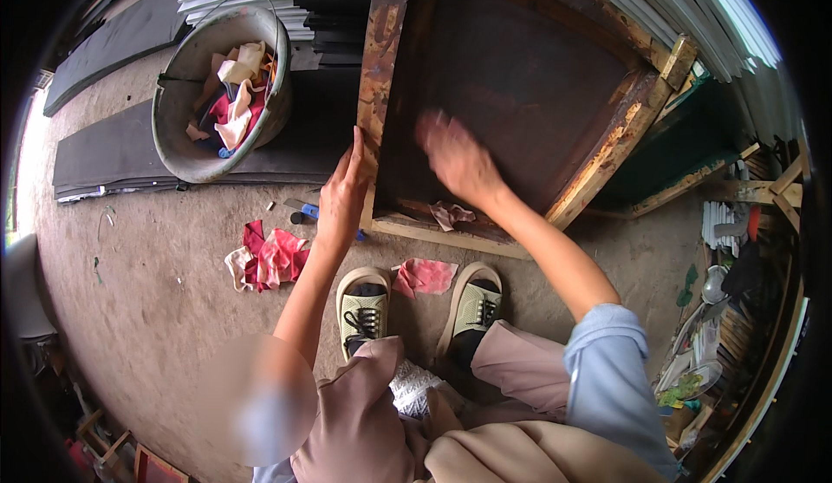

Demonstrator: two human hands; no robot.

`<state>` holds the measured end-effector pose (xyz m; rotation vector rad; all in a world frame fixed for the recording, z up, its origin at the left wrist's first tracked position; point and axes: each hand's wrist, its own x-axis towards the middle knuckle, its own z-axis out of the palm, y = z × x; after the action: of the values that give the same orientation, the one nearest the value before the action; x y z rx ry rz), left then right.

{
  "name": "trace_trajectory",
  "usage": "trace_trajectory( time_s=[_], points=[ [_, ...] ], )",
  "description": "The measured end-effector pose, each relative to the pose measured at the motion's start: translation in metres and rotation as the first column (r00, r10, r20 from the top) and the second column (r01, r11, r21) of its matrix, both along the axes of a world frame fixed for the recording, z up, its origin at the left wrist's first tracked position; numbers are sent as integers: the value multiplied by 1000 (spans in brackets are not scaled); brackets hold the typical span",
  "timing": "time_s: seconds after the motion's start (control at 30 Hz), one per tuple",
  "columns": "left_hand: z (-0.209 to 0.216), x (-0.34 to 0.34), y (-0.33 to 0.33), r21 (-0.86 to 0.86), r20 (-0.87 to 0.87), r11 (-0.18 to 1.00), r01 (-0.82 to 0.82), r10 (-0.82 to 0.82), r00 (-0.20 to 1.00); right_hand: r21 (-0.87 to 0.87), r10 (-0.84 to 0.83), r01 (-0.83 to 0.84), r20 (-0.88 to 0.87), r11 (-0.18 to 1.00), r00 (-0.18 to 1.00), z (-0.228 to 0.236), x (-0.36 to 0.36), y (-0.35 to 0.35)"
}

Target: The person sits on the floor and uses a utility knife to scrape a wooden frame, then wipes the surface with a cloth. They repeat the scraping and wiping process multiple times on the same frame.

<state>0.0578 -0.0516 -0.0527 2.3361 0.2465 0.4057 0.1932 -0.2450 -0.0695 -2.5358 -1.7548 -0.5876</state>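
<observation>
Grey bucket [178, 106] of scraps [238, 93] at ten o'clock; red rags [276, 259] on the floor near nine; left hand [346, 190], fingers nearly straight, against the left side of a wooden frame [379, 67] toward one o'clock; pink rag [425, 277] between two shoes [362, 308] at six; right hand [461, 159], blurred, over the frame's dark panel [520, 84], its grip impossible to tell

The left edge of a wooden frame [382, 58] is touched by the left hand [346, 192], its fingers pointed upward. The right hand [464, 162] is blurred over the frame's dark panel [520, 93]; whether anything is held in it cannot be told. 1 crumpled pinkish rag [451, 215] is lodged at the frame's lower edge. 1 pink-stained cloth [424, 277] is laid between 2 pale green shoes [365, 318]. Mixed rags [236, 123] are held in a grey bucket [185, 75].
</observation>
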Motion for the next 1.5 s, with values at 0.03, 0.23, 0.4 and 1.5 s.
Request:
trace_trajectory(
  time_s=[0.03, 0.23, 0.4, 1.5],
  points=[
    [0, -3, 4, 5, -21, 1000, 9, -9, 1000, -87, 153, -150, 30, 985, 988, -4, -9, -14],
    [-1, -3, 7, 1, 1, 1000, 17, -17, 1000, 180, -235, 202, 182, 963, 955, 99, 94, -18],
    [-4, -6, 12, 40, -54, 999, 3, 0, 999, 158, -202, 204, -30, 966, 979, 42, 27, 13],
    [-9, -7, -19, 412, -75, 910, 42, -12, 997, -141, 211, -209, 3, 968, 977, -2, 0, -28]
  ],
)
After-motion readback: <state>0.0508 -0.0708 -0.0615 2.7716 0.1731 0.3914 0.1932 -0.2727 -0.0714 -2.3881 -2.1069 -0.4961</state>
